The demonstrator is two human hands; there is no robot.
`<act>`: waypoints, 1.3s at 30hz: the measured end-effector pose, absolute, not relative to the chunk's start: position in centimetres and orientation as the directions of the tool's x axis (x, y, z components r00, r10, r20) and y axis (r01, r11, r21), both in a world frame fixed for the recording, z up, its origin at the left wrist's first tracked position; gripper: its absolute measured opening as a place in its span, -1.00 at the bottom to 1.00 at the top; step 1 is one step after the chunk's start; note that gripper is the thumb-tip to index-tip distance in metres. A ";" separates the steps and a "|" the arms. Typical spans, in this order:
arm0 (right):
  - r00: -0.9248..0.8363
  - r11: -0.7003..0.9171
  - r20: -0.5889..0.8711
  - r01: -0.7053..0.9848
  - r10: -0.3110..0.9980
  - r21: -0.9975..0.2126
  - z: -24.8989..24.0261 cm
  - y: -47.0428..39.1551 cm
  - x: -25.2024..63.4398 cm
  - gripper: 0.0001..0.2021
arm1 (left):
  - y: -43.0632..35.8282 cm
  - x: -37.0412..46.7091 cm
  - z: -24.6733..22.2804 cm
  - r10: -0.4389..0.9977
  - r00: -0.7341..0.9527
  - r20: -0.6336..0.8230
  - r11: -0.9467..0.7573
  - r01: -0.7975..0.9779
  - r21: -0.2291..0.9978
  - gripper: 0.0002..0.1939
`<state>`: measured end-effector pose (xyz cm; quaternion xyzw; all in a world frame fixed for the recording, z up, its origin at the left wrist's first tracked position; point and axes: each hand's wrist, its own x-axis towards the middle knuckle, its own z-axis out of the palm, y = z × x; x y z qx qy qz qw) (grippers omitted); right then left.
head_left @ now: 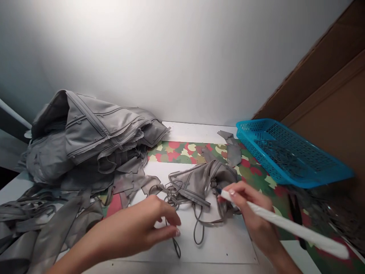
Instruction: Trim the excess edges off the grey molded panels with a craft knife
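A long white rod-like tool [282, 222] with a small dark tip is pinched in my right hand [251, 209]. Its tip is at the crumpled grey leather-like piece [196, 182], which has seams and thin cord loops [199, 228]. My left hand [159, 220] hovers over the front left of that piece, thumb and fingers curved with a gap between them. Another cord loop [177, 249] shows below its fingers. Grey scraps and strips [129, 182] lie just beyond my left hand. The tool's tip partly disappears among the dark folds.
A large heap of stitched grey pieces [88, 129] fills the left back. Loose grey strips [57, 228] cover the left front. A blue perforated basket [308, 152] stands at right beside a cardboard box [333, 87]. Dark scissors-like handles [296, 217] lie below the basket.
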<state>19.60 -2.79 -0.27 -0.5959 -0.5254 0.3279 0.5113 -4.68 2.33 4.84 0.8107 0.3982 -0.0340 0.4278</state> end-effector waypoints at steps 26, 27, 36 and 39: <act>0.002 0.273 0.280 0.217 0.960 -0.937 -4.5 13.2 14.9 -0.81 | 9.6 -3.9 1.9 0.979 0.196 0.055 -0.200 0.874 0.443 -0.70; 0.010 0.270 0.279 0.214 0.960 -0.939 -4.4 13.8 15.0 -0.80 | 9.7 -4.0 2.2 0.984 0.160 0.085 -0.181 0.872 0.455 -0.70; 0.068 0.339 0.344 0.076 0.937 -0.938 -0.2 11.5 16.0 -0.78 | 5.4 -3.0 7.2 0.838 0.546 -0.009 -0.345 0.543 0.766 -0.74; 0.060 0.338 0.342 0.070 0.938 -0.939 0.9 8.4 17.0 -0.80 | 4.0 -2.5 7.9 0.628 0.748 -0.216 -0.171 0.404 0.899 -0.75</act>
